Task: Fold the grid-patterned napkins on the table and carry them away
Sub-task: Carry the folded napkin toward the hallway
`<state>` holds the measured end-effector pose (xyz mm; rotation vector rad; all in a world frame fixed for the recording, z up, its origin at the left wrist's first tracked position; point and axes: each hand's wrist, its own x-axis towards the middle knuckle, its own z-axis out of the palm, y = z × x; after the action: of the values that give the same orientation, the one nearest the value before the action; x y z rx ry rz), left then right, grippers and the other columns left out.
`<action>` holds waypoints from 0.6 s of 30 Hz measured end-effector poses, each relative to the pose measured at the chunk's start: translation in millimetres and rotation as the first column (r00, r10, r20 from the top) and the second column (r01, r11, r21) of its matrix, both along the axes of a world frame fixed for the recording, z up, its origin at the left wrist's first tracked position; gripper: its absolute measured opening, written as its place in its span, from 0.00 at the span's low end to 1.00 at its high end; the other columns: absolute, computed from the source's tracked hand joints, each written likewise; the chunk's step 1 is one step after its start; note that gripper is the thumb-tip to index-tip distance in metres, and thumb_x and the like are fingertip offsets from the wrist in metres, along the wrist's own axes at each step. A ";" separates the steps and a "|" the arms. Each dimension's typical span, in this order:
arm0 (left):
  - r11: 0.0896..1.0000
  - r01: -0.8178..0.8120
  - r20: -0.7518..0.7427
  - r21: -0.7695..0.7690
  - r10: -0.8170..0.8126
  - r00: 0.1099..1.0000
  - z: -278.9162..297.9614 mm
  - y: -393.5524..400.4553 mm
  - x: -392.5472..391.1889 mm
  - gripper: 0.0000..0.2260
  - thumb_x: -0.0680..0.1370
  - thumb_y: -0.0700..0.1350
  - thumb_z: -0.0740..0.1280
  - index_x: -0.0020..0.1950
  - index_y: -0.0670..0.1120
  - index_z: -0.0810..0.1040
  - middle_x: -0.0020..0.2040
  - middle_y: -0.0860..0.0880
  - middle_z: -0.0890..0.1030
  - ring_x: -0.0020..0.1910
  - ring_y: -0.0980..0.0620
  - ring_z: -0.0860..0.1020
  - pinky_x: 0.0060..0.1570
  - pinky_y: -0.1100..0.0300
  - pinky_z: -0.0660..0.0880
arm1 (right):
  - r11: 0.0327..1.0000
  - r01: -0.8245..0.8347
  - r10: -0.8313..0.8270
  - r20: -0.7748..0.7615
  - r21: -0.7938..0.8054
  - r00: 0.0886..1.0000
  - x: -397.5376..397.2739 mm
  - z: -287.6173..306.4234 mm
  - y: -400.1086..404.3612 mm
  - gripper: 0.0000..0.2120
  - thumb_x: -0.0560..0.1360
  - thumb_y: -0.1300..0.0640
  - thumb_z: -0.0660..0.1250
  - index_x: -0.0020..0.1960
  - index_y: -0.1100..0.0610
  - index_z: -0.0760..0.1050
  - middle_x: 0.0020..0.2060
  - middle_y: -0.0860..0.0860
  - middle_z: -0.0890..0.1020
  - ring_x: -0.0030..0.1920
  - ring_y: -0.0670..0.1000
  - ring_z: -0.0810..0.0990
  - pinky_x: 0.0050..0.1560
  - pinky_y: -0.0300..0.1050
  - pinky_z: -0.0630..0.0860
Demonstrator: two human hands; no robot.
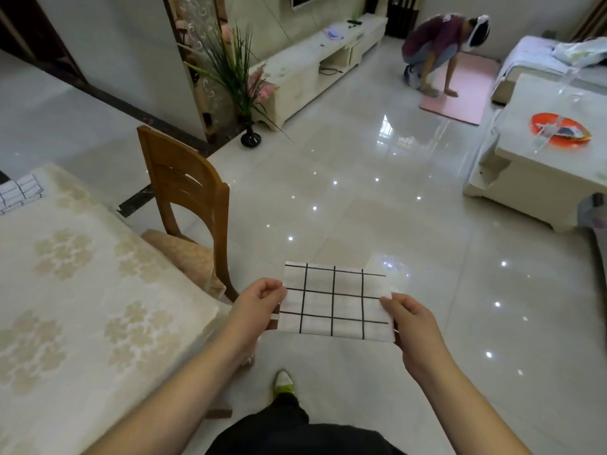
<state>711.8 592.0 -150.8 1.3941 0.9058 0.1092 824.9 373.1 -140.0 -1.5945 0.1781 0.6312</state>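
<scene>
A folded white napkin with a black grid [336, 302] hangs flat in the air over the tiled floor, right of the table. My left hand [259, 302] pinches its left edge and my right hand [412, 326] pinches its right edge. A second grid-patterned napkin [19, 192] lies on the dining table [82, 290] at the far left edge of the view, partly cut off.
A wooden chair [187, 198] stands at the table's right side. A white coffee table [542, 159] with an orange plate [558, 129] is at the right. Farther off a person [440, 50] crouches by a pink mat; a potted plant [243, 93] stands by the TV cabinet.
</scene>
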 end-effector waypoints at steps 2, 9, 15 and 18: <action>0.999 -0.032 -0.008 0.005 0.032 0.999 3.4 23.1 20.7 0.05 0.80 0.46 0.66 0.54 0.50 0.79 0.44 0.47 0.79 0.42 0.50 0.77 0.39 0.58 0.75 | 1.000 0.000 0.000 -0.006 -0.011 1.000 23.5 4.0 29.6 0.04 0.77 0.60 0.66 0.46 0.57 0.80 0.36 0.49 0.83 0.36 0.49 0.79 0.40 0.44 0.73; 0.996 -0.087 0.018 0.019 0.086 0.996 18.5 107.1 79.6 0.04 0.80 0.48 0.65 0.53 0.52 0.79 0.50 0.46 0.80 0.50 0.46 0.78 0.40 0.56 0.76 | 0.997 -0.079 0.079 0.022 0.004 0.997 93.4 22.1 115.6 0.06 0.76 0.58 0.67 0.50 0.57 0.81 0.42 0.52 0.84 0.40 0.51 0.80 0.42 0.46 0.74; 0.986 -0.164 0.018 -0.034 0.164 0.986 24.5 148.2 116.5 0.04 0.81 0.46 0.64 0.49 0.54 0.77 0.49 0.46 0.78 0.47 0.48 0.77 0.39 0.59 0.73 | 0.990 -0.139 0.138 0.016 0.025 0.990 142.1 21.0 166.8 0.06 0.77 0.59 0.66 0.51 0.58 0.80 0.41 0.51 0.84 0.39 0.49 0.81 0.39 0.44 0.76; 0.981 -0.192 -0.002 -0.034 0.192 0.981 23.3 165.3 139.4 0.04 0.81 0.47 0.64 0.49 0.54 0.77 0.51 0.46 0.79 0.48 0.48 0.77 0.43 0.58 0.75 | 0.986 -0.167 0.167 -0.008 0.030 0.986 169.9 16.7 189.1 0.05 0.77 0.59 0.66 0.50 0.58 0.80 0.40 0.52 0.84 0.40 0.52 0.80 0.43 0.47 0.75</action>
<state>851.2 757.3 -127.5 1.2728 1.0362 0.2404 994.8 562.2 -123.3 -1.5888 0.0427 0.7683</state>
